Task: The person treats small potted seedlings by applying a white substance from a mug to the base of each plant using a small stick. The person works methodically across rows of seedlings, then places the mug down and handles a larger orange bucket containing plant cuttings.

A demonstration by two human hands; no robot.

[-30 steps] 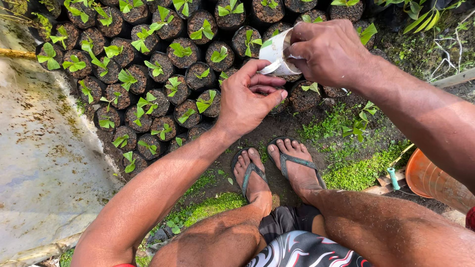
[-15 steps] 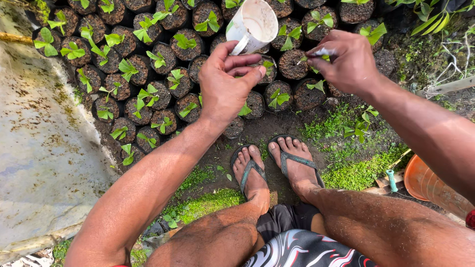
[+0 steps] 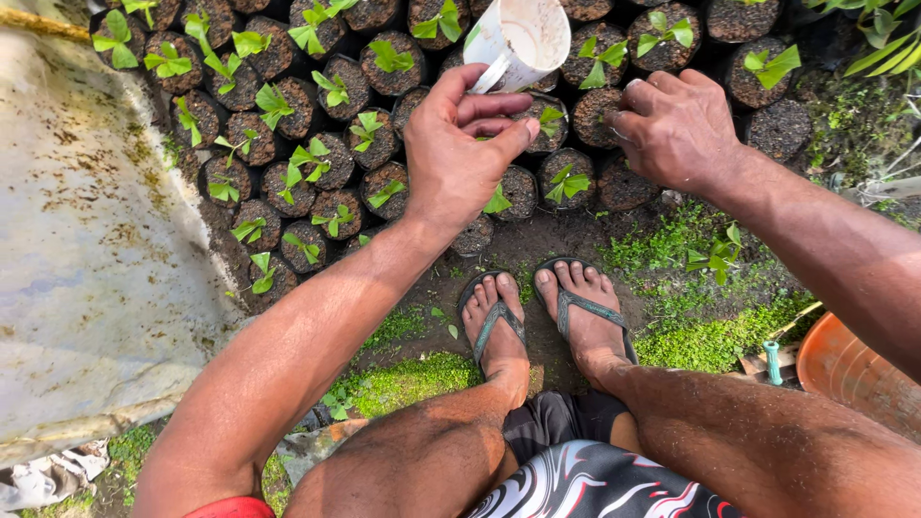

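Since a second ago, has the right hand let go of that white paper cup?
Yes. The right hand left the white paper cup and dropped rightward onto a soil-filled seedling bag.

Outdoors in daylight. Dark bare soil (image 3: 537, 240) underfoot, patches of green moss (image 3: 413, 379) beside it. Left of the soil, a stained pale plastic sheet (image 3: 86, 269); far right, an orange tub (image 3: 849, 369).

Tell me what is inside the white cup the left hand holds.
The white cup in the left hand tilts its mouth toward the camera: only a pale, smudged inner wall shows. Its lower inside is hidden by the rim.
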